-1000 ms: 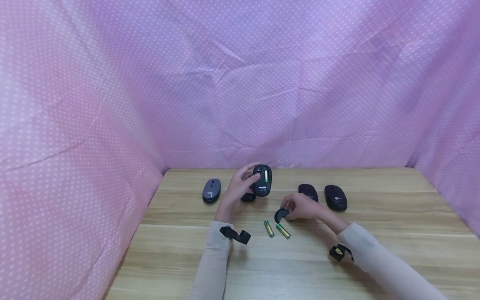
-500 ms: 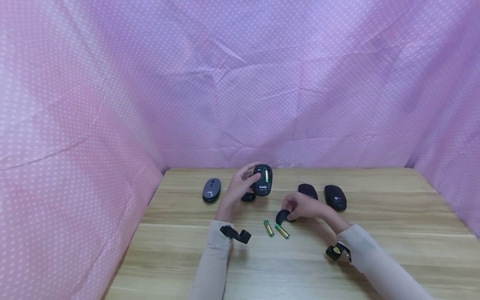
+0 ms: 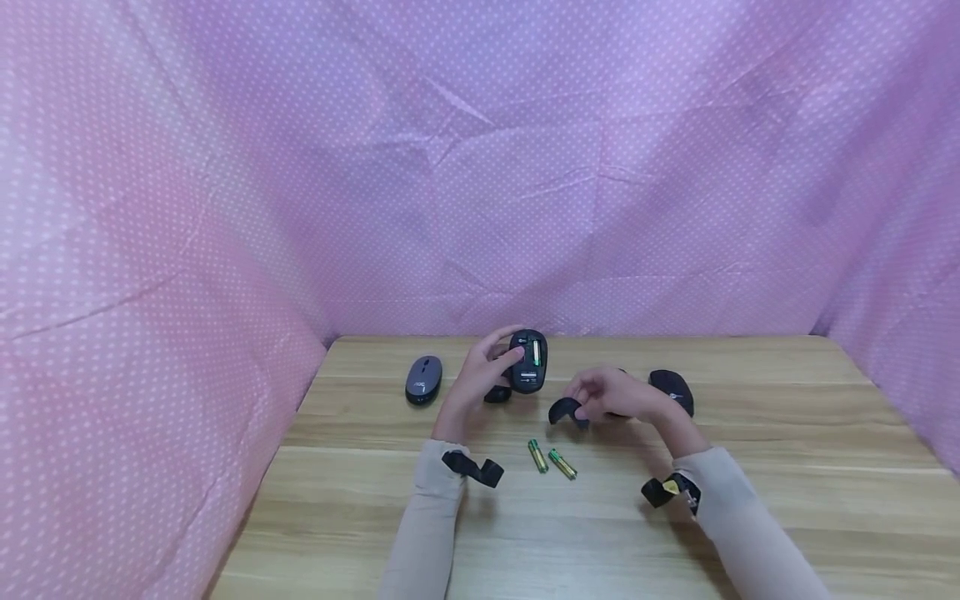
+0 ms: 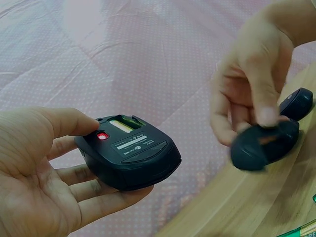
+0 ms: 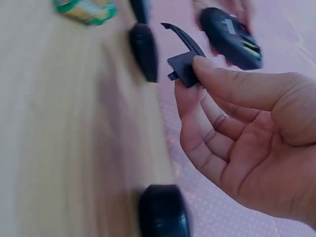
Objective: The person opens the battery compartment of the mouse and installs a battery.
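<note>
My left hand (image 3: 474, 377) grips a black computer mouse (image 3: 528, 379) raised off the table, its underside toward me. A battery (image 4: 120, 126) lies in the mouse's uncovered slot, and a red light (image 4: 102, 136) glows beside it in the left wrist view. Between thumb and fingers, my right hand (image 3: 618, 392) pinches a curved black battery cover (image 3: 562, 408). The right wrist view shows the cover's flat tab (image 5: 182, 67) near the thumb. Cover and mouse are apart. Two green and gold batteries (image 3: 537, 457) lie on the table nearer to me.
A grey mouse (image 3: 423, 380) stands at the left of the wooden table (image 3: 337, 500). Another black mouse (image 3: 497, 394) sits partly behind the left hand. One more black mouse (image 3: 671, 390) is at the right, and a further one is mostly hidden by the right hand. Pink dotted cloth (image 3: 480, 208) hangs behind.
My right hand has lifted the battery cover up from beside the loose batteries, away from the table front. My left hand and its mouse have barely shifted.
</note>
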`<state>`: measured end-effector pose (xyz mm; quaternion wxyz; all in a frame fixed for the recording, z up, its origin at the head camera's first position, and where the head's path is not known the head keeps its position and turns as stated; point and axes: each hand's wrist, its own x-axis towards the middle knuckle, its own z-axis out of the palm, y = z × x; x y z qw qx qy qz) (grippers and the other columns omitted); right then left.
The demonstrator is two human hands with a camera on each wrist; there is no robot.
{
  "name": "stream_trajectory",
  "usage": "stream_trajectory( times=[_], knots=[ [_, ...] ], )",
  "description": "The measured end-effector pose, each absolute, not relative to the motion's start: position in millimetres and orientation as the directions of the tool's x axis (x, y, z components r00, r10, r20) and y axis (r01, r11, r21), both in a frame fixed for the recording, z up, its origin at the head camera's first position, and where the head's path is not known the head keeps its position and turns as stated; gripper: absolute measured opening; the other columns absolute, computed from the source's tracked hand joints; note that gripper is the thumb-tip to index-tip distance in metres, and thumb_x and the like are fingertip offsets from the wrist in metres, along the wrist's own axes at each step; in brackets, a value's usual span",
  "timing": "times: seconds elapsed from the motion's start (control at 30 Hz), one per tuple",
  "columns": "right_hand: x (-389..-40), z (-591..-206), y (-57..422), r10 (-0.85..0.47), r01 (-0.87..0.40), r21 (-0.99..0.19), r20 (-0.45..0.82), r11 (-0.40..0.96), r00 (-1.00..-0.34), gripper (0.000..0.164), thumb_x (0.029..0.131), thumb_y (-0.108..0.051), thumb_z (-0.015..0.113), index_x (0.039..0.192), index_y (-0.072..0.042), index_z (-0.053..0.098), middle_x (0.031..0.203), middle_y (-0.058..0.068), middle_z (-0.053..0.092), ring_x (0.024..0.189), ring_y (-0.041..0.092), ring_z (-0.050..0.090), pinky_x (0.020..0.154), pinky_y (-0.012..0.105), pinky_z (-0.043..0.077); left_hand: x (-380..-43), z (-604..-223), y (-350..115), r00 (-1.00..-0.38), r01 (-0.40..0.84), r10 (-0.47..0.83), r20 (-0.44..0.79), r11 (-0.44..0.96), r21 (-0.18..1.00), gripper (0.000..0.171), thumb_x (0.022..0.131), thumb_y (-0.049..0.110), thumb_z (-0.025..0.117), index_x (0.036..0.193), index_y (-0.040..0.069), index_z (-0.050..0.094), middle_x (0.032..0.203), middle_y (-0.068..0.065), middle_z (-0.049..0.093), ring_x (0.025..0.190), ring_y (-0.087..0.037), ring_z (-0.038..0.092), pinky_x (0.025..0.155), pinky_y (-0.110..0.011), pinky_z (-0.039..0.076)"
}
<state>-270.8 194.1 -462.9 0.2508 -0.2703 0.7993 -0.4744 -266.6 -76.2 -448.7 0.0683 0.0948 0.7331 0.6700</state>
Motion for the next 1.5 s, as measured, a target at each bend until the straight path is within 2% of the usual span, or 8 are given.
stream_trajectory(
  times=[0.23,0.37,0.53,0.7,0.97,1.17,1.33,1.5],
  knots=[
    [-273.9,-448.5,194.1,-0.582,-0.148,-0.929,-0.083,0.338,-0.809,0.035,0.092,-0.009,0.073,0.125,-0.002,0.064,0.1,0.01,0.071,0.088,0.022,0.067,0.086,0.033,0.055,-266.9,-449.8,-75.1,-0.972,0.039,0.235,0.017,0.089,0.995,0.048,0.103,0.02,0.06,0.151,0.016,0.05,0.141,-0.019,0.06,0.121,-0.034,0.065,0.085,-0.042,0.063],
    [-276.6,-444.7,189.7,-0.53,-0.135,-0.96,-0.017,0.246,-0.848,0.035,0.094,-0.009,0.072,0.125,0.001,0.061,0.102,0.012,0.071,0.087,0.018,0.068,0.082,0.035,0.058,-266.1,-450.3,-73.7,-0.971,0.046,0.236,0.023,0.09,0.995,0.046,0.104,0.021,0.06,0.149,0.019,0.052,0.141,-0.019,0.061,0.122,-0.033,0.064,0.085,-0.042,0.063],
    [-276.6,-441.7,180.9,-0.435,-0.12,-0.978,0.036,0.168,-0.9,0.033,0.095,-0.009,0.071,0.124,0.003,0.061,0.099,0.004,0.072,0.086,0.013,0.069,0.079,0.028,0.058,-265.6,-451.5,-70.1,-0.968,0.048,0.249,0.027,0.08,0.996,0.043,0.103,0.021,0.062,0.145,0.024,0.056,0.141,-0.017,0.062,0.121,-0.032,0.065,0.082,-0.039,0.063],
    [-275.1,-442.7,171.7,-0.344,-0.125,-0.989,0.089,0.082,-0.935,0.031,0.095,-0.008,0.07,0.121,0.008,0.061,0.1,-0.002,0.072,0.087,0.01,0.069,0.078,0.026,0.058,-266.2,-453.6,-65.6,-0.959,0.062,0.28,0.035,0.089,0.994,0.044,0.103,0.02,0.062,0.146,0.021,0.056,0.139,-0.018,0.062,0.118,-0.031,0.066,0.076,-0.035,0.062],
    [-276.7,-448.8,161.6,-0.232,-0.132,-0.99,0.12,0.039,-0.965,0.033,0.097,-0.01,0.069,0.121,0.011,0.061,0.091,-0.008,0.069,0.085,0.006,0.065,0.077,0.024,0.059,-266.3,-455.6,-59.9,-0.952,0.05,0.307,0.021,0.086,0.995,0.044,0.101,0.02,0.063,0.145,0.024,0.056,0.138,-0.019,0.062,0.115,-0.028,0.066,0.079,-0.043,0.061],
    [-276.5,-452.1,157.3,-0.186,-0.127,-0.992,0.125,-0.003,-0.975,0.036,0.096,-0.015,0.072,0.119,0.011,0.062,0.095,-0.003,0.067,0.087,0.005,0.064,0.08,0.028,0.059,-266.3,-456.3,-58.5,-0.948,0.037,0.317,0.009,0.083,0.996,0.046,0.101,0.02,0.063,0.146,0.023,0.056,0.138,-0.02,0.062,0.116,-0.029,0.066,0.076,-0.036,0.061],
    [-275.0,-453.0,154.2,-0.155,-0.116,-0.993,0.118,-0.022,-0.981,0.036,0.095,-0.017,0.073,0.118,0.01,0.063,0.097,-0.003,0.065,0.088,0.006,0.062,0.083,0.032,0.059,-266.0,-456.3,-58.1,-0.943,0.047,0.332,0.01,0.104,0.993,0.048,0.1,0.022,0.065,0.147,0.023,0.055,0.144,-0.015,0.058,0.126,-0.03,0.062,0.084,-0.036,0.06],
    [-273.5,-451.4,150.4,-0.138,-0.103,-0.993,0.111,-0.064,-0.984,0.021,0.098,-0.013,0.069,0.112,0.003,0.066,0.097,-0.009,0.066,0.09,0.007,0.061,0.083,0.028,0.059,-265.3,-455.4,-57.4,-0.94,0.05,0.342,0.007,0.114,0.992,0.048,0.1,0.022,0.064,0.148,0.024,0.054,0.149,-0.012,0.054,0.132,-0.033,0.057,0.092,-0.042,0.059]
  ],
)
